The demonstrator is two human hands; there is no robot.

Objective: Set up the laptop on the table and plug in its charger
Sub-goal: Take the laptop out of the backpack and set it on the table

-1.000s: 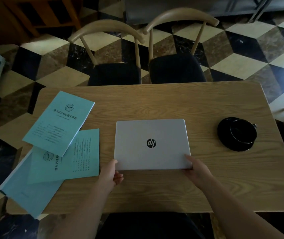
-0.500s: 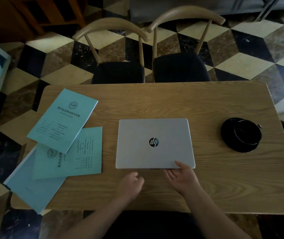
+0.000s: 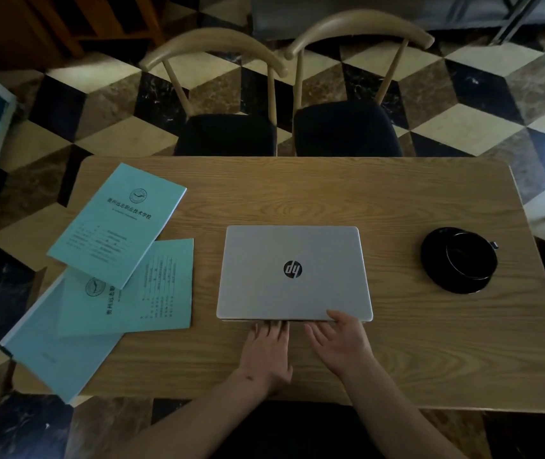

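Head view shows the closed laptop [image 3: 294,273] lying mid-desk [image 3: 330,200], both hands at its near edge, left hand [image 3: 269,351] flat, right hand [image 3: 340,342] with fingers straight, thumb on lid; opening and charging remain.

Premises appear to be a café or a study lounge; which of the two cannot be confirmed. Grounds: a wood-grain table [image 3: 297,193] with rounded corners, and two matching chairs with curved wooden backs and dark seat pads, left chair [image 3: 211,48] and right chair [image 3: 357,24], pushed in at the far edge. Floor [image 3: 463,127] is polished tile in a cube pattern of cream, brown and black. Teal printed booklets [image 3: 115,223] lie on the table, and a black cup on a black saucer [image 3: 460,260].
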